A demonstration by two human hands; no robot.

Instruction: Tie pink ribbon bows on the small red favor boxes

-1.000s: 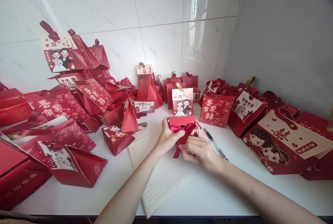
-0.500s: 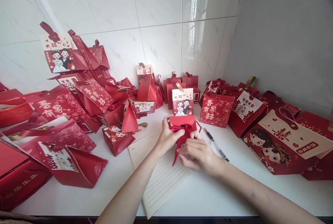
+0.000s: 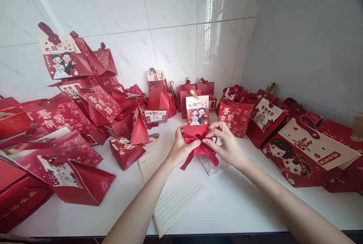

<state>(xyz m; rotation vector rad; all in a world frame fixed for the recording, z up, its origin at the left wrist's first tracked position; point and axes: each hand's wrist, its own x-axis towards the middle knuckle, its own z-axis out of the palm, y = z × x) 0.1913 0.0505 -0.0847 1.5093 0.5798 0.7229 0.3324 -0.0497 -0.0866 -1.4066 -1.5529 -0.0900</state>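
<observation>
Between my hands is a small red gift box (image 3: 195, 128) with a dark red satin ribbon (image 3: 188, 159) tied across its front, both tails hanging down. My left hand (image 3: 180, 144) grips the box's left side, its thumb pressing on the ribbon near the knot. Thumb and fingers of my right hand (image 3: 228, 144) pinch the ribbon just right of the knot, against the box. Part of the knot is hidden by my fingertips. Below the box lies a pale patterned piece (image 3: 214, 166), whose kind I cannot make out. A lined notepad (image 3: 178, 191) lies under my left forearm.
Red candy boxes are piled on the left (image 3: 61, 113). More stand along the tiled wall, such as a box with a cartoon couple (image 3: 197, 110). On the right are a floral box (image 3: 236, 117) and a large red-and-cream box (image 3: 309, 153). The white table's (image 3: 249, 213) front edge is near.
My right hand has risen from the hanging ribbon tail to the knot. The ribbon tails now spread to both sides. The pen on the right is no longer seen; the pale patterned piece shows.
</observation>
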